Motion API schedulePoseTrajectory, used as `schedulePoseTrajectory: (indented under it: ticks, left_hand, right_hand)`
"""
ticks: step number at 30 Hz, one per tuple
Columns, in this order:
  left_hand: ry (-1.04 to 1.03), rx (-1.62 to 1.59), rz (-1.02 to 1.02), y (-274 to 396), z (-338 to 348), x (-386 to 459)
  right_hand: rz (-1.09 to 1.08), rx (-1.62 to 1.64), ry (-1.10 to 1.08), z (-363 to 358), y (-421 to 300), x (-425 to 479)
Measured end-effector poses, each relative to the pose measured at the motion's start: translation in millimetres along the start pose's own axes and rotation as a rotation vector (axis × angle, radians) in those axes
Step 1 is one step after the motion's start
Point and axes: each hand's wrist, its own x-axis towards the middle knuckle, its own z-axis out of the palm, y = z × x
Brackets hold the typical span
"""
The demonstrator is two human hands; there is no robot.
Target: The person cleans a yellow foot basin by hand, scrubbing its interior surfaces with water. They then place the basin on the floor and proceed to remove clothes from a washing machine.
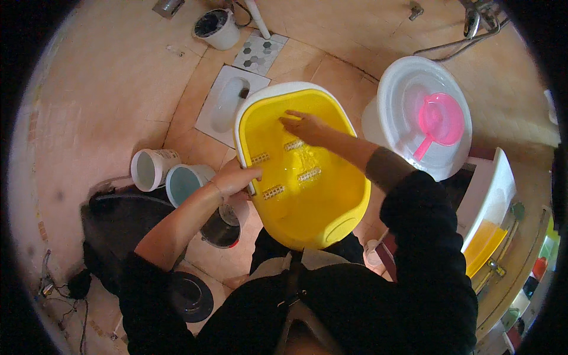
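A yellow plastic foot-bath tub (pixel 284 222) with a white outer rim is held up in front of my body, its inside facing me. Several textured massage rollers (pixel 309 174) line its wet, shiny bottom. My left hand (pixel 237 177) grips the tub's left rim, the thumb over the edge and the fingers hidden outside. My right hand (pixel 304 127) is inside the upper part of the tub, fingers apart and holding nothing; whether the fingertips touch the wall I cannot tell.
A white squat toilet (pixel 226 100) lies beyond the tub. At right stands a large white basin (pixel 392 102) with a pink dipper (pixel 441 120). White buckets (pixel 167 160), a dark bucket (pixel 217 231) and a black basin (pixel 191 296) are at left. A shower hose (pixel 466 42) hangs at upper right.
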Motion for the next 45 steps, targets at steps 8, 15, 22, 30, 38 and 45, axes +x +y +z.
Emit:
schedulePoseTrajectory:
  ticks: [8,15,22,30,38,45]
  left_hand:
    - [0.064,0.143,0.160,3.3,-0.9,-6.9]
    - [0.036,0.175,0.169,-4.6,-2.3,-0.6]
    - [0.097,0.172,0.254,2.7,6.5,-16.5]
    - [0.131,0.178,0.301,-12.4,5.0,-13.3]
    - [0.147,0.070,0.215,-10.7,7.0,-28.1]
    - [0.223,0.083,0.453,-9.4,14.3,-53.1]
  right_hand:
    - [0.494,0.367,-0.665,-1.8,-63.7,-64.2]
    - [0.152,0.366,-0.767,-54.1,-56.1,-23.5]
    - [0.307,-0.317,-0.425,-25.6,7.1,-37.0]
    - [0.284,-0.014,-0.796,-85.6,-96.4,-42.2]
    - [0.817,0.750,-0.501,-51.9,-77.1,-32.9]
    - [1.004,0.384,-0.096,-19.2,-86.0,-24.5]
